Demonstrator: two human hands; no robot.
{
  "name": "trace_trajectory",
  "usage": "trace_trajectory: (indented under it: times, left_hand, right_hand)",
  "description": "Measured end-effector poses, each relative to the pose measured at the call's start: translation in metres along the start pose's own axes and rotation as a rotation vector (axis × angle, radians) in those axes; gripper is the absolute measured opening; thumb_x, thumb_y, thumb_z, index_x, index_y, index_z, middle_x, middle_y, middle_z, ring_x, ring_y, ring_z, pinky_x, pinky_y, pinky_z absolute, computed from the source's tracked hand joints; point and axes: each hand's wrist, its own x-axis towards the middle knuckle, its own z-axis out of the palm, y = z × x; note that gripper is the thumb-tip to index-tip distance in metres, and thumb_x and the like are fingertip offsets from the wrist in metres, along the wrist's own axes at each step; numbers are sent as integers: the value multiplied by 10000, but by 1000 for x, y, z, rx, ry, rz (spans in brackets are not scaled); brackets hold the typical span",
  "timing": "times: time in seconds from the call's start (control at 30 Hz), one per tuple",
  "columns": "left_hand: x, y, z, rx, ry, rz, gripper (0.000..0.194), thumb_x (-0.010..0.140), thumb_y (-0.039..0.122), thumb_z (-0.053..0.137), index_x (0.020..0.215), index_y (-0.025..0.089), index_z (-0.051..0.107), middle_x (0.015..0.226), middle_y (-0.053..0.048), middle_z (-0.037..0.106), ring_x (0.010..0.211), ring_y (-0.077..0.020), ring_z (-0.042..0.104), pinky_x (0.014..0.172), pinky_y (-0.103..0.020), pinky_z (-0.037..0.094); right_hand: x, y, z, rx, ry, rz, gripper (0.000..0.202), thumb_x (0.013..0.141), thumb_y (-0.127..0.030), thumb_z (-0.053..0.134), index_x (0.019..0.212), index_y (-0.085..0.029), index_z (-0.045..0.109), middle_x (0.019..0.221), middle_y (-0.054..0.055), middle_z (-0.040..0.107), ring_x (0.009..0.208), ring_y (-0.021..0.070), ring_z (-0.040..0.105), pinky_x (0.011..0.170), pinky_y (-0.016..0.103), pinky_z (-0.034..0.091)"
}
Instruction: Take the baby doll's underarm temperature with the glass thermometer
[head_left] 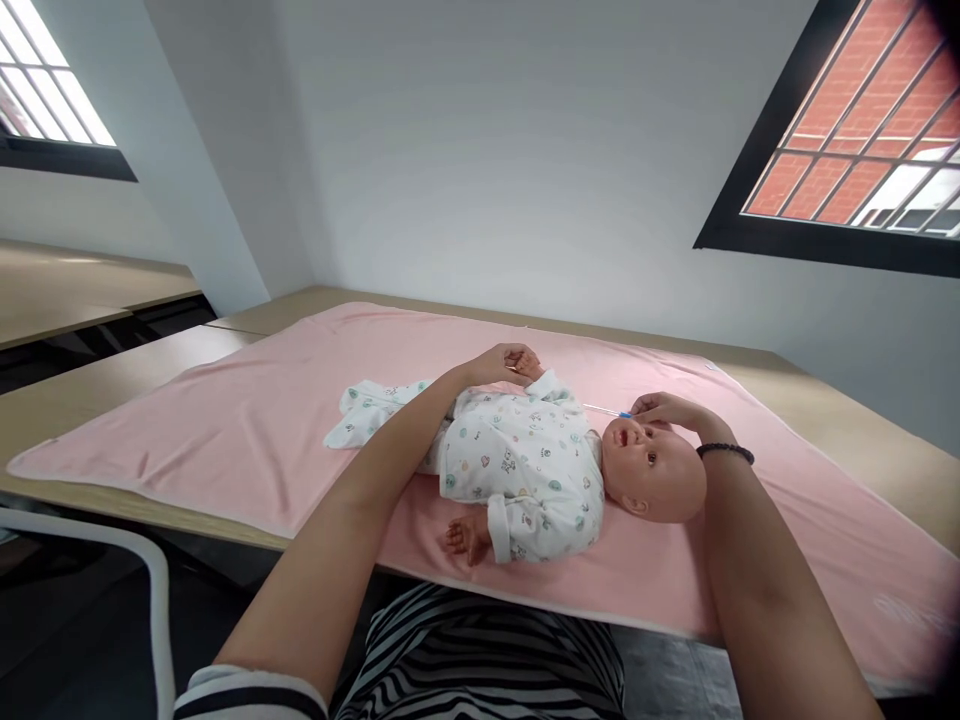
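Observation:
A baby doll (525,455) lies on its back with its head to the right, dressed in a white top printed with small coloured figures. My left hand (499,363) is closed around the doll's far hand (529,366), which is raised beside its sleeve. Beyond the doll's head (652,470), my right hand (664,408) pinches the blue end of a thin, pale stick that looks like a thermometer (606,411). Its other end points left toward the doll's far shoulder. The doll's near hand (469,535) rests palm up on the pink blanket (277,420).
The blanket covers most of a wooden table (847,400) set against a white wall (510,180). Another table (75,280) stands at the left. A curved white metal tube (154,580) is at the lower left, near the table's front edge.

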Motion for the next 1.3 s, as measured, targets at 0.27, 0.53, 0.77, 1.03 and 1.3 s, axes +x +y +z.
trace_trajectory:
  times: [0.27, 0.53, 0.77, 1.03, 1.3]
  left_hand:
    - [3, 1, 8, -212, 72, -7, 478, 679, 424, 890, 1029, 169, 689, 1050, -96, 687, 1026, -221, 635, 961, -409, 490]
    - [7, -4, 8, -382, 90, 28, 423, 722, 444, 872, 983, 151, 714, 1034, -101, 720, 1005, -213, 666, 1000, -439, 503]
    - [6, -16, 6, -8, 206, -74, 260, 815, 303, 723, 1015, 139, 693, 1031, -110, 718, 944, -203, 669, 886, -375, 543]
    - [1, -17, 11, 722, 132, -61, 219, 853, 243, 580, 1041, 146, 637, 857, -84, 695, 758, -214, 615, 660, -310, 445]
    - [4, -13, 15, 893, 123, -67, 250, 889, 204, 517, 1119, 139, 589, 972, -126, 712, 854, -261, 644, 686, -322, 440]
  right_hand:
    - [2, 0, 0, -11, -24, 56, 306, 998, -385, 588, 1225, -186, 636, 1261, 86, 628, 1053, 214, 641, 899, 403, 566]
    - [1, 1, 1, -4, -13, 82, 300, 996, -383, 589, 1227, -199, 641, 1289, 87, 618, 1079, 223, 633, 921, 405, 560]
    - [4, 3, 1, -10, 1, 49, 292, 992, -382, 597, 1202, -185, 650, 1247, 81, 637, 1041, 214, 645, 891, 392, 570]
    - [5, 7, -1, 0, -22, 46, 253, 994, -370, 597, 1147, -181, 665, 1185, 72, 658, 986, 192, 654, 856, 364, 577]
    - [1, 3, -1, 39, -41, 17, 213, 839, -405, 741, 896, -204, 697, 973, 44, 734, 893, 216, 684, 802, 326, 573]
